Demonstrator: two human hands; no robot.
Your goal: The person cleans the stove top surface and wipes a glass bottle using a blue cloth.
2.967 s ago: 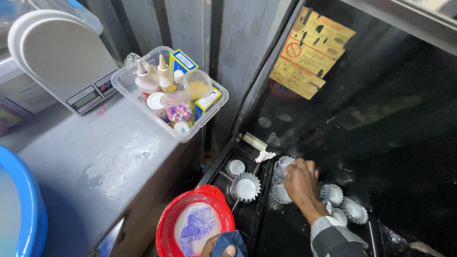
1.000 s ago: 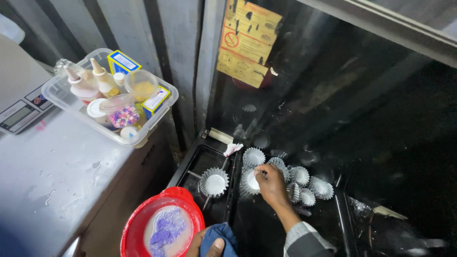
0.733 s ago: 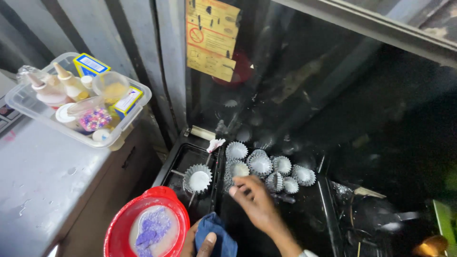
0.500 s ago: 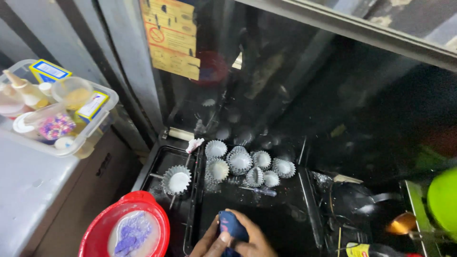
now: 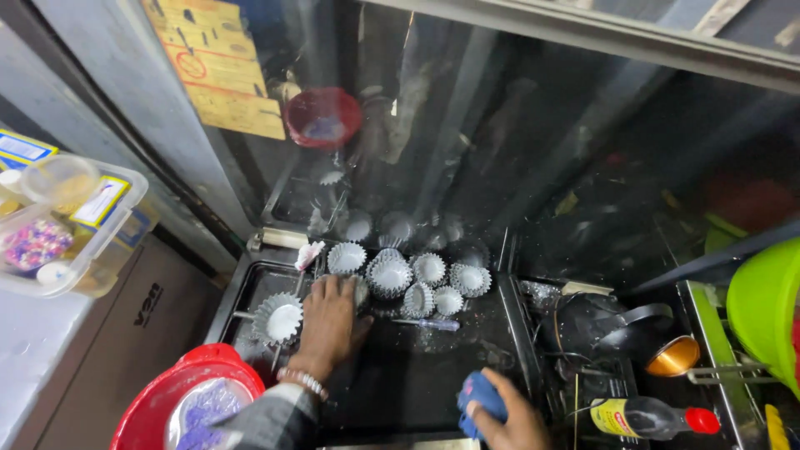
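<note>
My left hand [image 5: 329, 321], with a bead bracelet at the wrist, lies palm down on the black glass stove top [image 5: 400, 375]. Its fingers are spread and touch a fluted silver mould [image 5: 360, 292]. A larger fluted mould [image 5: 279, 321] with white filling stands just left of that hand. Several more filled moulds [image 5: 408, 279] cluster behind it. My right hand [image 5: 512, 421] is low at the front edge, closed around a blue cloth [image 5: 477, 398] that rests on the stove top.
A red bowl [image 5: 158, 400] with purple contents sits at the bottom left. A clear plastic box [image 5: 100, 242] of small bottles stands on the left counter. To the right are a dark pan [image 5: 617, 329], a copper cup [image 5: 671, 357], a red-capped bottle [image 5: 646, 417] and a green bowl [image 5: 762, 308].
The view has swung right. The blue cloth has passed to my right hand, which drew back from the moulds, and my left hand has reached forward onto the stove beside them.
</note>
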